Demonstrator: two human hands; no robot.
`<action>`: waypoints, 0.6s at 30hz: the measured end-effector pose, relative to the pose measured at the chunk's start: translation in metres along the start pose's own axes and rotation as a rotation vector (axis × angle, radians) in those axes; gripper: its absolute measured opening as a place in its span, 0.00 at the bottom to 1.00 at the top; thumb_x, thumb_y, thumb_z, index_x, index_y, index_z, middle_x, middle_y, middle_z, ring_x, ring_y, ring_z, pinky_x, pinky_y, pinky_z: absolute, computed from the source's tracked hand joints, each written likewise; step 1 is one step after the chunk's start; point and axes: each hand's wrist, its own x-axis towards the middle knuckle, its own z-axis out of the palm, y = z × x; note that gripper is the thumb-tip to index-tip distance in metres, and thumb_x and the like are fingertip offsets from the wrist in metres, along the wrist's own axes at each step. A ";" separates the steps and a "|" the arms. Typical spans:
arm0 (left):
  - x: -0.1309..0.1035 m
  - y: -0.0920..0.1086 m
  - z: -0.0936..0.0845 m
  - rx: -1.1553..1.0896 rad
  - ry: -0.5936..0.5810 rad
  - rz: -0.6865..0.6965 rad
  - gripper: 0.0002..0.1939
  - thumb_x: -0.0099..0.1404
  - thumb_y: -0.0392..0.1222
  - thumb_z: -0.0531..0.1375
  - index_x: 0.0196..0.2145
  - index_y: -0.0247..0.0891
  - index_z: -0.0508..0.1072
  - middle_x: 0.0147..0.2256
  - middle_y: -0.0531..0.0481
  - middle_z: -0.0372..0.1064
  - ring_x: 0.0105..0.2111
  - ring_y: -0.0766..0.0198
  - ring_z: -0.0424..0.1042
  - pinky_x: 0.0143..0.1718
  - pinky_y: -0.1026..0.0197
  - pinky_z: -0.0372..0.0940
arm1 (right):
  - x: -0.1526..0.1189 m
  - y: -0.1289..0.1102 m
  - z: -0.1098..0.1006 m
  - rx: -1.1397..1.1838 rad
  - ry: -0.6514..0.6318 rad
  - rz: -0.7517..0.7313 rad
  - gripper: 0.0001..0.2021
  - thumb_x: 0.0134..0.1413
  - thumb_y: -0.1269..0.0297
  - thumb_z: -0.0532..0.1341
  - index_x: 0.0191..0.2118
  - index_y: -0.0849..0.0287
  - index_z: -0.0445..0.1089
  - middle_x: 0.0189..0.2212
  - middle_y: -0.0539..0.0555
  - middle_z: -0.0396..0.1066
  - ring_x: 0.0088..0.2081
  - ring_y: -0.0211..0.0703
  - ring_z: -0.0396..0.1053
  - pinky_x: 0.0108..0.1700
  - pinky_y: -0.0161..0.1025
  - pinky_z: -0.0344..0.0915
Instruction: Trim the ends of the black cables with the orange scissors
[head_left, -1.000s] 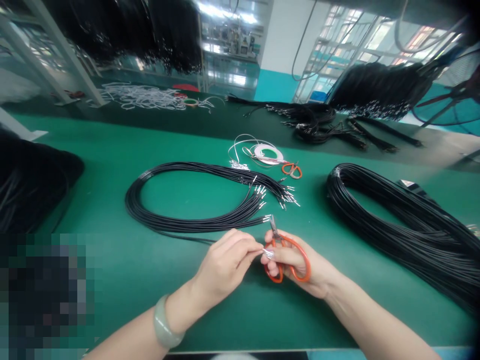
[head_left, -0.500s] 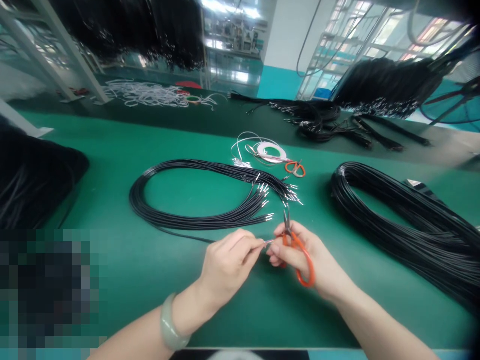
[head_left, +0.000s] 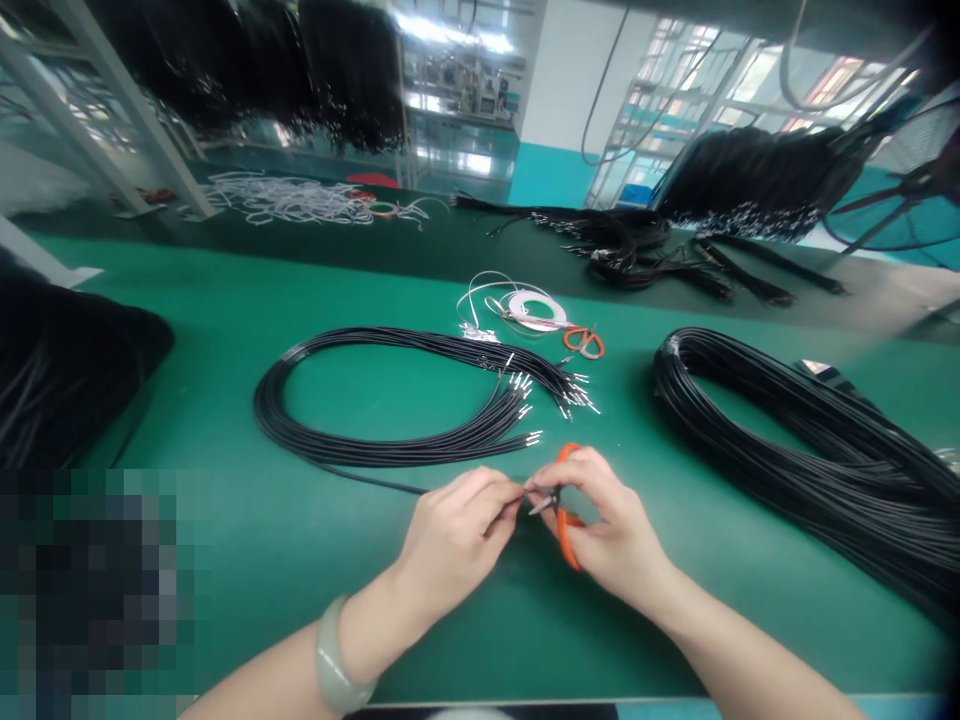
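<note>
My left hand (head_left: 459, 525) pinches the end of a black cable (head_left: 375, 480) that trails off to the left beneath a coil. Orange-handled scissors (head_left: 568, 540) are in my right hand (head_left: 611, 515), with their blades pointing left toward the fingertips of my left hand. The fingertips of both hands nearly meet at the cable's end, and the tip itself is hidden by them. Just beyond the hands lies a looped bundle of black cables (head_left: 337, 453), its stripped, pale ends gathered at the right.
A white tape roll (head_left: 537, 311) and a second orange-handled pair of scissors (head_left: 584, 343) lie behind the bundle. A larger black cable coil (head_left: 750, 470) is at the right, and a dark cable pile (head_left: 67, 360) at the left. White strips (head_left: 285, 197) lie farther back.
The scissors have swung in my right hand from pointing up and away to pointing left at the cable end. My left hand keeps its pinch.
</note>
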 end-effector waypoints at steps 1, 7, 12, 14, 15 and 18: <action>0.000 0.000 0.000 -0.009 -0.016 -0.016 0.10 0.66 0.31 0.57 0.42 0.40 0.73 0.37 0.51 0.74 0.35 0.65 0.72 0.37 0.64 0.66 | 0.000 0.002 0.000 -0.042 0.003 -0.043 0.16 0.52 0.81 0.59 0.43 0.53 0.67 0.33 0.52 0.72 0.36 0.45 0.66 0.38 0.43 0.65; 0.004 0.004 -0.002 -0.183 -0.015 -0.377 0.05 0.64 0.37 0.59 0.36 0.39 0.75 0.29 0.53 0.69 0.22 0.71 0.66 0.25 0.67 0.63 | -0.001 -0.007 0.000 -0.302 -0.118 -0.471 0.16 0.55 0.81 0.58 0.47 0.58 0.67 0.35 0.55 0.76 0.34 0.44 0.67 0.35 0.42 0.62; 0.009 0.003 -0.007 -0.494 -0.016 -0.609 0.08 0.64 0.43 0.60 0.40 0.39 0.74 0.31 0.54 0.69 0.19 0.74 0.66 0.20 0.69 0.63 | -0.006 -0.009 0.004 -0.238 -0.274 -0.498 0.12 0.57 0.79 0.56 0.45 0.59 0.67 0.34 0.54 0.77 0.32 0.41 0.69 0.33 0.39 0.61; 0.009 0.002 -0.008 -0.535 -0.008 -0.610 0.09 0.64 0.43 0.60 0.41 0.40 0.75 0.32 0.54 0.68 0.19 0.74 0.67 0.21 0.70 0.64 | -0.007 -0.004 0.008 -0.203 -0.305 -0.415 0.14 0.56 0.80 0.53 0.44 0.58 0.67 0.32 0.53 0.76 0.30 0.40 0.69 0.32 0.38 0.61; 0.009 0.002 -0.008 -0.539 -0.005 -0.604 0.09 0.64 0.44 0.60 0.41 0.41 0.75 0.33 0.53 0.68 0.19 0.74 0.67 0.21 0.70 0.64 | -0.007 0.000 0.009 -0.203 -0.332 -0.376 0.15 0.56 0.80 0.53 0.44 0.57 0.67 0.31 0.52 0.76 0.29 0.40 0.69 0.31 0.37 0.61; 0.009 0.003 -0.009 -0.539 -0.007 -0.602 0.09 0.65 0.44 0.60 0.40 0.40 0.76 0.34 0.52 0.68 0.20 0.74 0.69 0.22 0.70 0.65 | -0.006 0.009 0.010 -0.187 -0.395 -0.294 0.16 0.54 0.80 0.52 0.45 0.57 0.67 0.30 0.52 0.75 0.29 0.40 0.70 0.31 0.37 0.62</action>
